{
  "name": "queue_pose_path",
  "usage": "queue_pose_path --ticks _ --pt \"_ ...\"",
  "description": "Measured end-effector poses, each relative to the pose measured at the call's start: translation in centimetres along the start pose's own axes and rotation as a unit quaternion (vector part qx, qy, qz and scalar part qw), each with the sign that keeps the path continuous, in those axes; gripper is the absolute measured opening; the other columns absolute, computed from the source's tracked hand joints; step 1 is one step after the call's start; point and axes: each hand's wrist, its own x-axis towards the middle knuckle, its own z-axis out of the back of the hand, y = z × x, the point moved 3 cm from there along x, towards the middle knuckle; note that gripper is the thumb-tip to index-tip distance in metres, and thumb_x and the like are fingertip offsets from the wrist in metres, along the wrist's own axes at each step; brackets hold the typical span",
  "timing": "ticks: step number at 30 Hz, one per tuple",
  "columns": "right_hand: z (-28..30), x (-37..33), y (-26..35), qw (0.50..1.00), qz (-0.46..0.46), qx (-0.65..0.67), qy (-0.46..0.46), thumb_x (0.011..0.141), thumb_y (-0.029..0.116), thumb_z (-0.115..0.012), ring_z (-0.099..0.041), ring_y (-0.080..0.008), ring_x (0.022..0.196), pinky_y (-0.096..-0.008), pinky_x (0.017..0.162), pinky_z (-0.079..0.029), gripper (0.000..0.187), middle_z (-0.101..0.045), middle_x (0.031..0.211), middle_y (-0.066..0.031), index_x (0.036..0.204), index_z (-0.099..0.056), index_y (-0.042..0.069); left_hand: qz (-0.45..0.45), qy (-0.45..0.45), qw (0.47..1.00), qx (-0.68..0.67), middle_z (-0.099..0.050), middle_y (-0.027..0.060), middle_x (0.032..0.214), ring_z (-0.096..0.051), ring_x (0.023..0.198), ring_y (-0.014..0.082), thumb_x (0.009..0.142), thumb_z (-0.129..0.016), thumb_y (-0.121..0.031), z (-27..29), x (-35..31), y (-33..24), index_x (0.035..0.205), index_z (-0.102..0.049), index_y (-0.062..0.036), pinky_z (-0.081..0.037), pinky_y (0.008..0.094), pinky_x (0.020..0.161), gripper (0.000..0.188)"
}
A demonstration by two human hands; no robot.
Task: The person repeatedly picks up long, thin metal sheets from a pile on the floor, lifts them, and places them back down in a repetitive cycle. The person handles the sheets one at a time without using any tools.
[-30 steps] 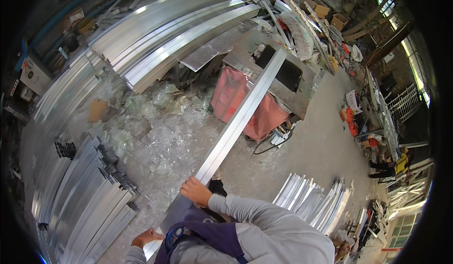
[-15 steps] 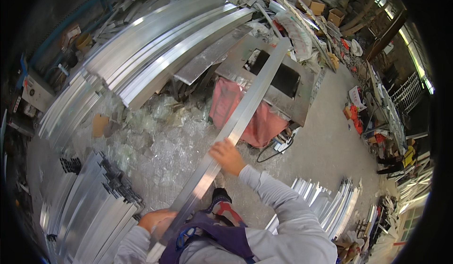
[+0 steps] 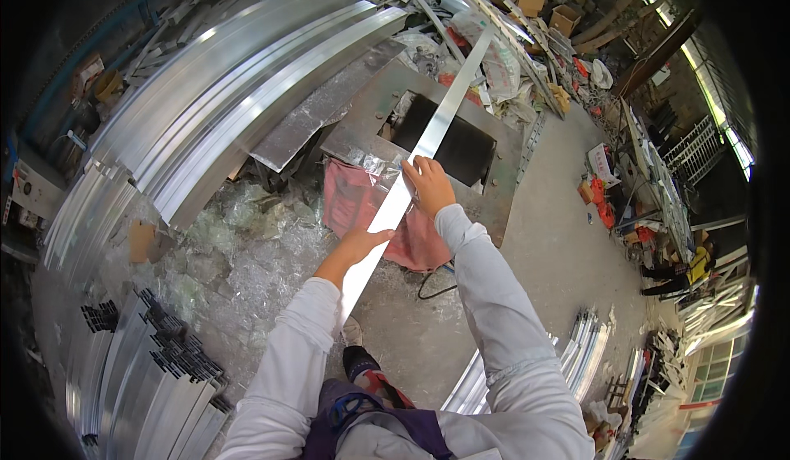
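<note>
A long, silvery metal profile (image 3: 428, 141) slants from in front of my body up across a metal worktable (image 3: 362, 135). My left hand (image 3: 360, 244) is closed around the nearer part of it, thumb lying over the top face. Farther along, my right hand (image 3: 429, 184) grips the same profile from its right side, fingers over the edge. Beneath the profile, a red cloth or sack (image 3: 350, 197) hangs at the table's near side. A dark rectangular opening (image 3: 461, 131) shows in the tabletop.
Long metal profiles (image 3: 247, 90) lie stacked at the far left. More bundles stand at the lower left (image 3: 156, 378) and lower right (image 3: 588, 336). Crumpled clear plastic film (image 3: 239, 271) covers the floor on the left. Cardboard boxes (image 3: 527, 3) and scrap lie behind the table.
The profile has moved forward, away from my body, and its broad face now catches the light. Both hands have moved forward, the left from beside my waist to nearer the right.
</note>
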Motion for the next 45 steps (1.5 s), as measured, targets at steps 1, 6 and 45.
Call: queue_pose_path --ticks 1,6,45 --pt "-0.2 0.0 -0.4 0.999 0.024 -0.044 -0.016 0.083 0.009 -0.059 -0.049 -0.0349 0.122 -0.0382 0.103 -0.042 0.043 -0.053 0.127 -0.014 0.126 -0.056 0.013 0.006 -0.001 1.0 0.01 -0.066 0.0176 0.118 -0.062 0.108 0.0287 0.082 -0.069 -0.055 0.0 -0.2 0.1 0.125 -0.06 0.0018 -0.046 0.0355 0.092 0.071" --pt "-2.6 1.2 3.8 0.984 0.107 -0.138 -0.036 0.084 0.015 -0.057 -0.053 -0.0301 0.114 -0.0449 0.104 -0.038 0.03 -0.059 0.12 -0.0114 0.114 -0.061 0.011 -0.033 -0.034 0.998 -0.03 -0.067 0.0189 0.117 -0.064 0.108 0.0292 0.08 -0.073 -0.05 -0.9 -7.0 13.9 0.123 -0.062 0.0001 -0.048 0.0367 0.092 0.067" --pt "1.5 -27.0 19.2 0.939 -0.233 0.251 0.033 0.068 0.009 -0.075 -0.044 -0.0436 0.122 -0.0487 0.102 -0.039 0.06 -0.043 0.137 -0.0258 0.126 -0.055 0.006 0.038 -0.067 0.996 0.051 -0.059 0.0325 0.124 -0.055 0.122 0.0385 0.082 -0.056 -0.071 -0.9 -0.1 2.6 0.117 -0.06 0.0147 -0.042 0.0411 0.099 0.093"
